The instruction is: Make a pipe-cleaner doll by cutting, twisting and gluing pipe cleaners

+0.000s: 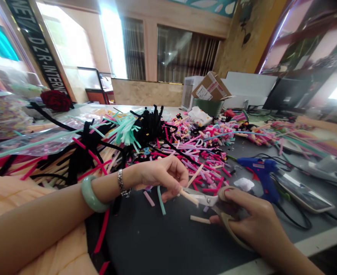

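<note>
Mid-frame, the left hand (170,176) is pinching a cream chenille stem (189,197), likely light, bendable and best held near one end, while the right hand (252,215), lower right, is gripping scissors (207,200) by their parted loops.

The person's left arm (50,215) stretches from the near left, its left hand (166,173) pinching between thumb and curled fingers. Opposite, the right hand (252,214) reaches from the near right, gripping.
</note>
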Available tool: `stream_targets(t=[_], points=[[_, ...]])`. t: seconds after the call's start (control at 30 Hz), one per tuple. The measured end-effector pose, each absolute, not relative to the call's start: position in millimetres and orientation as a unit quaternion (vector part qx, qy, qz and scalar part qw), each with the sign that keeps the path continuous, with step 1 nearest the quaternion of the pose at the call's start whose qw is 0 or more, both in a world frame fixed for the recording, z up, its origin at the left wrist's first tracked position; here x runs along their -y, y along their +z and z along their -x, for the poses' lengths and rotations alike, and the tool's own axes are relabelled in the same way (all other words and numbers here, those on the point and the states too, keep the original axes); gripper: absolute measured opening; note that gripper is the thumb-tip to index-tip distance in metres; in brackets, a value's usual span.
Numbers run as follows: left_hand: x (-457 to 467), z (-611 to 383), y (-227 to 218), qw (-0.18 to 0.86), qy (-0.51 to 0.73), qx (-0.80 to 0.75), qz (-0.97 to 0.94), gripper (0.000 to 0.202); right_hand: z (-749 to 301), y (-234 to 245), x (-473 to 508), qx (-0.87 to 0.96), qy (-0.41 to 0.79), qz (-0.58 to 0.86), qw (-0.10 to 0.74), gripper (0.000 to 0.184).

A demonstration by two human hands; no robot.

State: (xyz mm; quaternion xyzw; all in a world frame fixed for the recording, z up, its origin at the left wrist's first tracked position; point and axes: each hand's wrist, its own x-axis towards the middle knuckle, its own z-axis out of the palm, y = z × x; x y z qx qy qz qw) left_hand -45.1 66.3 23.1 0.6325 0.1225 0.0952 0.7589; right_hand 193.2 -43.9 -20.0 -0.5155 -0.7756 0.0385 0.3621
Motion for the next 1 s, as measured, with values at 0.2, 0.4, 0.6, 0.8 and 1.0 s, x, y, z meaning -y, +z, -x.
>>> stream_targets(t=[0.2,0.4,0.6,0.8,1.0], points=[[-66.4,45.4,23.0,0.76,0.092,-0.127,-0.631,0.01,-193.4,-19.9,44.8,0.778,0.046,0.526,0.341,0.02],[-67.5,45.4,22.5,0.762,0.083,-0.123,-0.63,0.009,-191.1,-16.9,45.3,0.778,0.047,0.53,0.334,0.022],[-66.5,45.5,23.7,0.764,0.078,-0.132,-0.627,0.01,-190.5,-16.0,45.1,0.78,0.052,0.533,0.324,0.025],[-65.5,45.1,25.3,0.764,0.078,-0.129,-0.627,0.01,-190.8,-16.8,44.8,0.78,0.049,0.542,0.309,0.026],[-68.8,45.3,21.5,0.753,0.091,-0.129,-0.639,0.012,-188.5,-16.5,44.9,0.773,0.047,0.545,0.321,0.029]])
